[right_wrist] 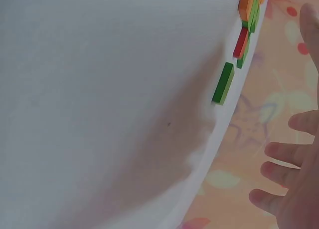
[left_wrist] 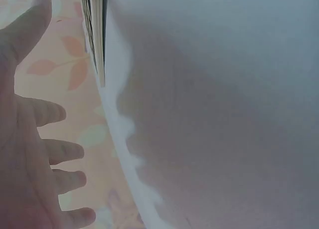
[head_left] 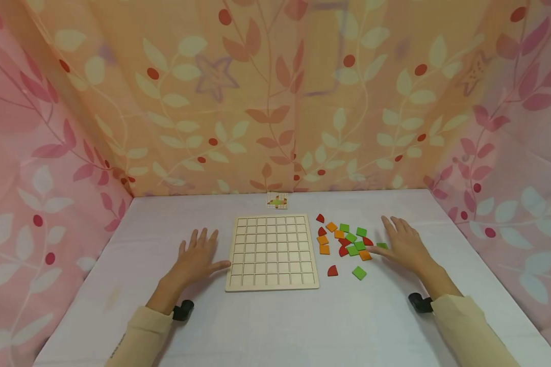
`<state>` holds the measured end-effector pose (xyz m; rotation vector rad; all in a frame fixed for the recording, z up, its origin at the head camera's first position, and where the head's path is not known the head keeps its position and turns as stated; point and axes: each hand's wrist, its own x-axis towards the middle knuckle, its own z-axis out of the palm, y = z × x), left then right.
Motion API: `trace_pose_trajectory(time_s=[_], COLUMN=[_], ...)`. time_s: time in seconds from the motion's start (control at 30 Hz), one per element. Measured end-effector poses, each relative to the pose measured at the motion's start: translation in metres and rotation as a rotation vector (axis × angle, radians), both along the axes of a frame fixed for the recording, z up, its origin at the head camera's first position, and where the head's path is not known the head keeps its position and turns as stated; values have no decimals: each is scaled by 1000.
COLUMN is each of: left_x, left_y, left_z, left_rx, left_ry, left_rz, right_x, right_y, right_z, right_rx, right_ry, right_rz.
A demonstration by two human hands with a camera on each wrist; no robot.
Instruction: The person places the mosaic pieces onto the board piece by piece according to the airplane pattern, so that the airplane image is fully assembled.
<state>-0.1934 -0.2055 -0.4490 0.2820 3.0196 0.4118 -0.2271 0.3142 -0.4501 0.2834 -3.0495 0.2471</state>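
Note:
My left hand is spread beside the left edge of a pale wooden grid board, its thumb tip reaching the board's edge in the head view. Nothing is in its grasp. To the board's right lies a loose scatter of small flat pieces: green squares, orange squares and red quarter-circles. My right hand is spread at the right side of the scatter and holds nothing; its thumb overlaps the pieces from above. The right wrist view shows a green piece beneath the raised fingers.
Behind the board lies a small card with a coloured pattern on a grid. A white cloth covers the table. Patterned curtains hang along the back and both sides. Each wrist wears a black camera.

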Motion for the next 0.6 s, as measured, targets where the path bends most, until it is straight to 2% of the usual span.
trace_pose_trajectory(time_s=[0.37, 0.6], left_x=[4, 7], left_y=[6, 8], left_z=[-7, -8], left_rx=[29, 52], left_ry=[-39, -84], left_rz=[-3, -35], right_x=[-14, -26], right_y=[-18, -30], right_z=[2, -2], right_rx=[-63, -80], right_ry=[-27, -48], right_rz=[40, 52])
